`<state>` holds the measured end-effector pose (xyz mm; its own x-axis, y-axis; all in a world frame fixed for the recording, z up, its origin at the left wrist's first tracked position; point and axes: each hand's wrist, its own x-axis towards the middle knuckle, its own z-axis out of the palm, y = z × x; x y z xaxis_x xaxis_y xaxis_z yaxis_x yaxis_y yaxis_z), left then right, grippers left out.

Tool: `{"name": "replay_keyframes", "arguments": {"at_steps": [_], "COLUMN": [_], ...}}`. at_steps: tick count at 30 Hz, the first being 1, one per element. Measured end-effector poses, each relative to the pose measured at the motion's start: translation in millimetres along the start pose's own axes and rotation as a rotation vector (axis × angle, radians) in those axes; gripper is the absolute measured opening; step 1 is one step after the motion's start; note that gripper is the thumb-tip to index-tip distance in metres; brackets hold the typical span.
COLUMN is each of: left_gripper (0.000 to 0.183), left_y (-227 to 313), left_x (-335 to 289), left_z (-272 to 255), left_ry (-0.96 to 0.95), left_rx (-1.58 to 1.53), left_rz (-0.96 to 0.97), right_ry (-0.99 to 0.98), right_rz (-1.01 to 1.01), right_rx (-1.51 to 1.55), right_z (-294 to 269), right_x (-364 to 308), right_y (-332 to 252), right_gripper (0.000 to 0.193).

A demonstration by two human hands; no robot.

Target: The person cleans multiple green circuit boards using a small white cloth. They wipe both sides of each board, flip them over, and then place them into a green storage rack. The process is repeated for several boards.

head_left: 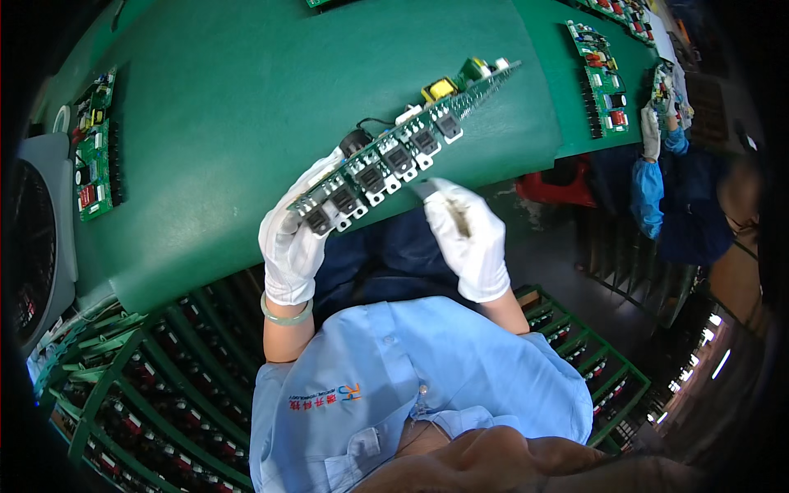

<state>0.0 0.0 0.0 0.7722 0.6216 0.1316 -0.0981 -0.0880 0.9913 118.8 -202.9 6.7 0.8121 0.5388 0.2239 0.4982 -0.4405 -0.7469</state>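
Note:
My left hand, in a white glove, is closed on the lower left end of a green circuit board. The board is held up on a slant over the table's near edge, its far end rising to the right. A row of black transistors with metal tabs lines its near side. A yellow transformer and a black round part stand on its other face. Just below the board's middle is my gloved right hand, fingers curled together with a small greyish thing at their tips, too blurred to name. Dark smudges mark this glove.
Another circuit board lies at the table's left, beside a grey fan. More boards lie at the right, where a co-worker's gloved hand handles one. Green racks full of boards flank me; a red stool stands right.

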Motion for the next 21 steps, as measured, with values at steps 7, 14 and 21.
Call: {"name": "replay_keyframes", "arguments": {"at_steps": [7,14,21], "left_gripper": [0.035,0.042,0.045], "left_y": [-3.4,-12.0,-11.8], "left_x": [-3.8,-6.4,-6.5], "left_z": [-9.2,-11.5,-11.0], "left_ry": [-0.093,-0.069,-0.070], "left_rx": [-0.084,-0.158,-0.036], "left_rz": [0.112,0.070,0.093], "right_ry": [0.083,0.010,0.013], "right_rz": [0.058,-0.084,-0.053], "right_rx": [-0.097,-0.182,-0.132], "right_z": [-9.9,-2.2,0.9], "right_x": [7.4,15.2,12.0], "right_y": [10.2,-1.0,-2.8], "right_gripper": [0.021,0.022,0.017]}}
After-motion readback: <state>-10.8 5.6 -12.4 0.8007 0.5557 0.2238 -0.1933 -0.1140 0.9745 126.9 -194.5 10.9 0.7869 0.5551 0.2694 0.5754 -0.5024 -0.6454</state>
